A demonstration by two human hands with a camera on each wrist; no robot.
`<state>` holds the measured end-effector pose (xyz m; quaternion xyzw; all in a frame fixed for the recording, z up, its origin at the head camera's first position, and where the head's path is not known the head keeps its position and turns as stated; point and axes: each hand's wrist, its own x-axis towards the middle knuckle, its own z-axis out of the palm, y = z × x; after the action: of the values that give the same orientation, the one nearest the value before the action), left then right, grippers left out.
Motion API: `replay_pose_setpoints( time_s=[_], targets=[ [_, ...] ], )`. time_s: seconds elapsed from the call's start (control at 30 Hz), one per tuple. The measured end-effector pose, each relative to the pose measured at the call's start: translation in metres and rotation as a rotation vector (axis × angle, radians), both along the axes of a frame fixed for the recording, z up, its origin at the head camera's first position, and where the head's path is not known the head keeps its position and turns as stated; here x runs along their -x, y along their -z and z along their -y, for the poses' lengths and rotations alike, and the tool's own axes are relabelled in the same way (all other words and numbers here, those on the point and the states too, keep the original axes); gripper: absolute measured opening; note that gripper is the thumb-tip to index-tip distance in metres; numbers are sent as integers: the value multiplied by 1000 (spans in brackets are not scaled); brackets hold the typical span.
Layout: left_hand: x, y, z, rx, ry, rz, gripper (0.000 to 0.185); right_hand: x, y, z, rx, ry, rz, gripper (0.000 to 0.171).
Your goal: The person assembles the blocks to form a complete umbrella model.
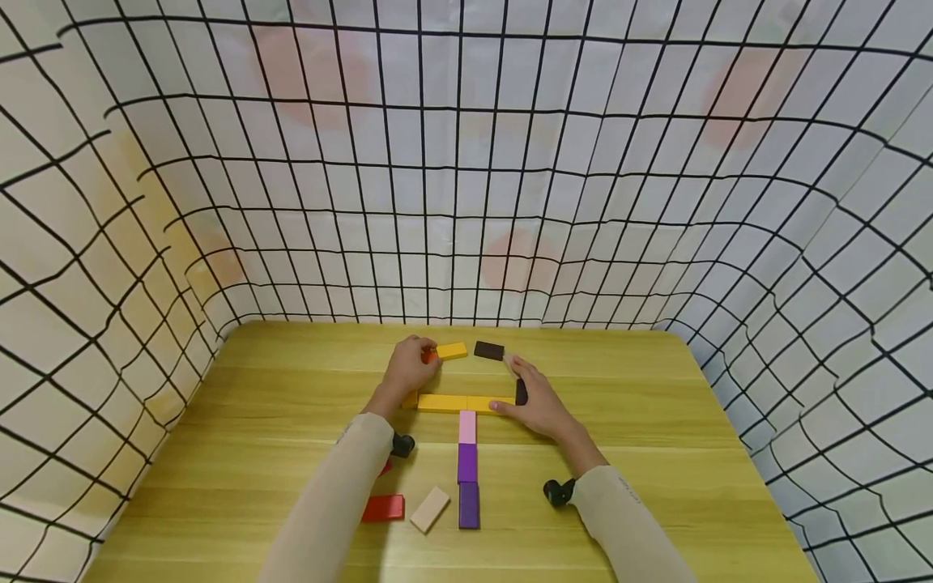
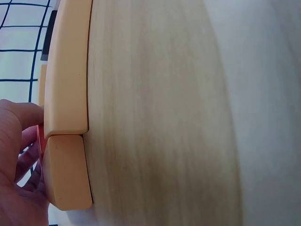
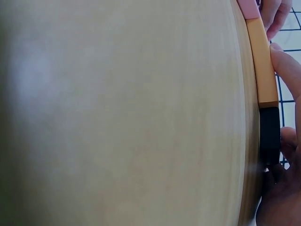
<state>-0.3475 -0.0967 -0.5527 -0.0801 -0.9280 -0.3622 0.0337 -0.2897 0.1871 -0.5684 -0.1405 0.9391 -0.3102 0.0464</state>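
Head view: near the far edge of the wooden desk [image 1: 656,453], the left hand [image 1: 410,368] pinched a small orange block [image 1: 430,355] beside a yellow block [image 1: 452,351]. The right hand [image 1: 535,401], fingers fairly straight, pressed a dark brown block [image 1: 521,392] against the yellow row [image 1: 455,402].

Left wrist: fingers [image 2: 19,141] curled round that orange block [image 2: 40,139].

Right wrist: fingertips [image 3: 284,61] touched the yellow row [image 3: 263,66] and dark brown block [image 3: 269,134]. A placing step, I'd judge; seating the orange block comes next.

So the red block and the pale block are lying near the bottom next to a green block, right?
Not quite. The red block and the pale block do lie near the table's front edge, but the block beside them is purple, not green. The head view shows it at the near end of the line running up to the pink block.
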Motion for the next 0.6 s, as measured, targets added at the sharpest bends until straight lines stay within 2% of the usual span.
replay_pose_setpoints(
  time_s=[0.17, 0.33, 0.47, 0.6],
  targets=[
    [-1, -1, 1, 7, 13, 8, 37, -1, -1, 1, 1, 3, 0, 103],
    [-7, -5, 3, 64, 63, 31, 57, -1, -2, 1, 7, 4, 3, 104],
    [-16, -11, 2, 185, 132, 57, 85, -1, -2, 1, 11, 6, 3, 105],
    [-25, -15, -3, 318, 221, 20, 110, -1, -1, 1, 5, 9, -4, 106]
  ],
)
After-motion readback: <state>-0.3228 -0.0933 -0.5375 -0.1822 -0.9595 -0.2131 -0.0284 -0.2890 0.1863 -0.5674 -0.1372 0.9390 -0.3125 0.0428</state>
